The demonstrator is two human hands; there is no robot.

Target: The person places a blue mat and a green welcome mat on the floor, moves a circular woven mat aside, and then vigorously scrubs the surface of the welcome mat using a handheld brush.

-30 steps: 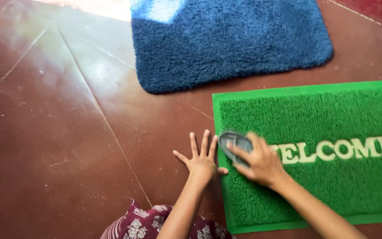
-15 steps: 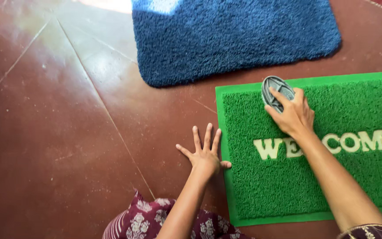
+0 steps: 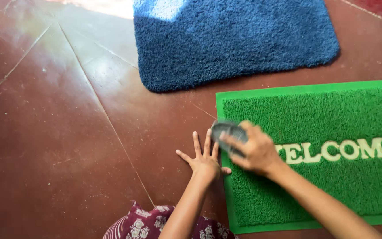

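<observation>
Right hand [image 3: 255, 152]: fingers curled over a small oval grey scrubbing brush [image 3: 227, 132], blurred, pressed on the green coarse-fibre doormat [image 3: 332, 115] at its left edge. Left hand [image 3: 205, 160]: fingers spread flat, empty, on the red-brown tiled floor [image 3: 67, 132] beside that edge, thumb touching the mat's border.

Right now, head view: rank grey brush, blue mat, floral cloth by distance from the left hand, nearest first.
1. grey brush: just right of the left hand fingertips, held by the right hand on the green mat.
2. floral cloth: below, at the bottom edge.
3. blue mat: top of the picture, across the floor.
</observation>
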